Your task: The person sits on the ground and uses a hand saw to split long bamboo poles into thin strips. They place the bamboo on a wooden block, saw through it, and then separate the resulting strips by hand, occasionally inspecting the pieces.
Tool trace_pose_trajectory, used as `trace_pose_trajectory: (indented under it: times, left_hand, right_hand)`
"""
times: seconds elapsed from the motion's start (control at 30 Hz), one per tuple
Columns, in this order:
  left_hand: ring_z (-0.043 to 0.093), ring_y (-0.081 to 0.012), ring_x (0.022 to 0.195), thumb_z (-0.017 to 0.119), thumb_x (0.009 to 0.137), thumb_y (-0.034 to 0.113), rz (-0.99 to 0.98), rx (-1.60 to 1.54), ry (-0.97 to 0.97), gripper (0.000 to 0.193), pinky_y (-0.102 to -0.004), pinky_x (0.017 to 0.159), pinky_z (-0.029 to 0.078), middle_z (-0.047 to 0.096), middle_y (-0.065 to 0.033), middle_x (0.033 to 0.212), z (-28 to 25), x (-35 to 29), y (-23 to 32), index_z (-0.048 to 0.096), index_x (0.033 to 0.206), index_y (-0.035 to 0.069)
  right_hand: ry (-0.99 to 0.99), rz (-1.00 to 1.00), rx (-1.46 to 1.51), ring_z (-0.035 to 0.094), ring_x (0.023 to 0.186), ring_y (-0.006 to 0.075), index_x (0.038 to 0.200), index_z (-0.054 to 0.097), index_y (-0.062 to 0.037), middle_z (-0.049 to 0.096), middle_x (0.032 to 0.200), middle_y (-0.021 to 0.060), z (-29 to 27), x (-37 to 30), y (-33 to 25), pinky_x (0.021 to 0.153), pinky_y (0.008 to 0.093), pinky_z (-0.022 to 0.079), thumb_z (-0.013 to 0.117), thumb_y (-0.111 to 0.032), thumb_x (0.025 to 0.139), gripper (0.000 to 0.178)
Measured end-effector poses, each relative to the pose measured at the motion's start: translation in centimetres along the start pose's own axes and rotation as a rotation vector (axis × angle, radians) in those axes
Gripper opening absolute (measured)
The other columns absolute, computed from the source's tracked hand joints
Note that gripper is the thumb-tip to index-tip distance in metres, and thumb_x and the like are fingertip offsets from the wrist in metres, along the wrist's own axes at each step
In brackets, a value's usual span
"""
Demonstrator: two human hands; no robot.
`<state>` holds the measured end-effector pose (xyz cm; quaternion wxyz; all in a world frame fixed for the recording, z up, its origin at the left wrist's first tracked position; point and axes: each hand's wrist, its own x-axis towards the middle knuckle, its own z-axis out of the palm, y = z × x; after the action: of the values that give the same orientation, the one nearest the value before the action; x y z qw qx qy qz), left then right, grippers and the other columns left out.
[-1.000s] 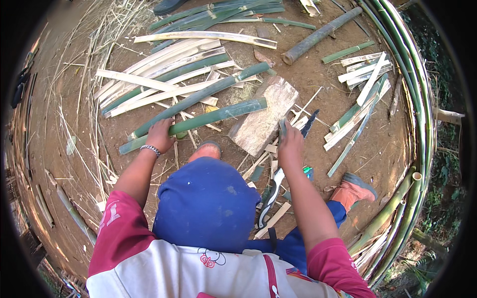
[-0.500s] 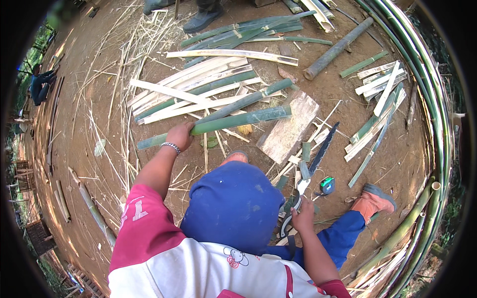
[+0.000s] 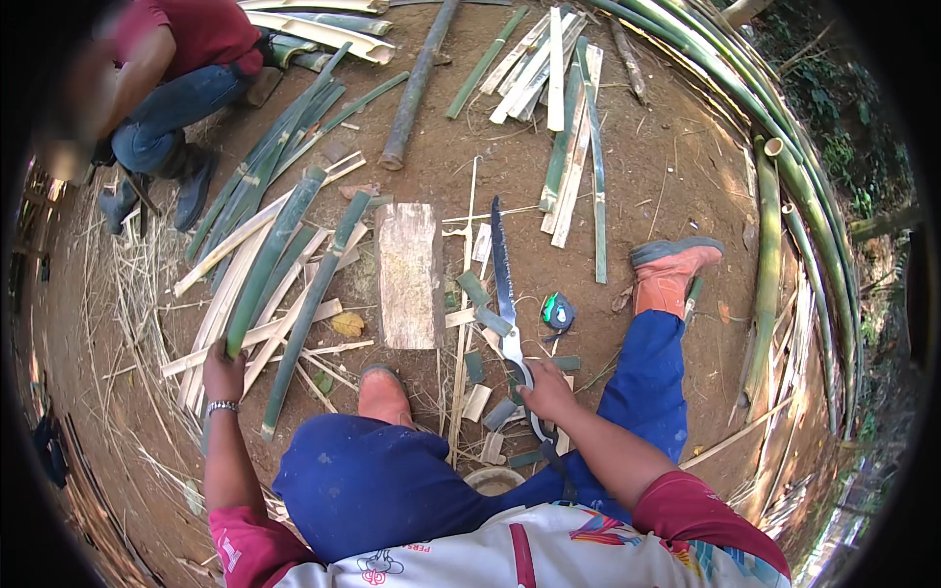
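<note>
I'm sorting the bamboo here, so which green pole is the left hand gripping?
The left hand grips the thicker green pole, its near end; the thinner one alongside lies untouched.

- A weathered wooden block (image 3: 409, 275) lies flat on the dirt.
- A tape measure (image 3: 559, 312) sits right of the block.
- Split bamboo slats (image 3: 561, 108) lie beyond it.
- A crouching person (image 3: 176, 69) works far left of it.

The right hand (image 3: 549, 390) covers the saw's handle (image 3: 534, 416). The co-worker (image 3: 172, 69) at the upper left is cut off and blurred
</note>
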<state>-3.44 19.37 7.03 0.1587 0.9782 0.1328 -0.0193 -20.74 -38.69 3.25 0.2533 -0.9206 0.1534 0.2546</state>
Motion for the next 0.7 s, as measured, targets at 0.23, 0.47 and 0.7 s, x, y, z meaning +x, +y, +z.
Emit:
trace_pose_trajectory:
  times: [0.23,0.47,0.7]
  left_hand:
    - [0.064,-0.0404,0.106,0.066,0.096,0.026,0.170,-0.341,-0.239,0.044,-0.0431,0.094,0.049,0.066,-0.0276,0.112,3.8,-5.3,9.4,0.059,0.124,-0.009]
    - [0.064,-0.0462,0.095,0.054,0.103,0.030,0.237,-0.413,-0.391,0.044,-0.0500,0.084,0.049,0.066,-0.0307,0.101,9.0,-3.5,14.3,0.057,0.125,-0.007]
    - [0.067,-0.0328,0.076,0.072,0.091,0.023,0.310,-0.337,-0.428,0.035,-0.0428,0.070,0.051,0.067,-0.0180,0.081,8.5,-3.5,23.5,0.061,0.115,-0.001]
  right_hand:
    - [0.181,0.057,0.100,0.048,0.133,0.0409,0.142,0.053,-0.0073,0.050,0.142,0.0253,-1.4,4.5,2.1,0.111,0.0452,0.041,0.071,-0.025,0.088,0.059]
    - [0.255,0.240,0.288,0.062,0.116,0.0363,0.133,0.059,-0.0053,0.066,0.121,0.0205,-5.3,8.8,3.5,0.099,0.0460,0.049,0.070,-0.024,0.089,0.048]
    - [0.467,0.274,0.261,0.068,0.097,0.0327,0.126,0.064,-0.0056,0.070,0.103,0.0154,-7.9,13.9,6.9,0.088,0.0419,0.053,0.071,-0.025,0.089,0.042]
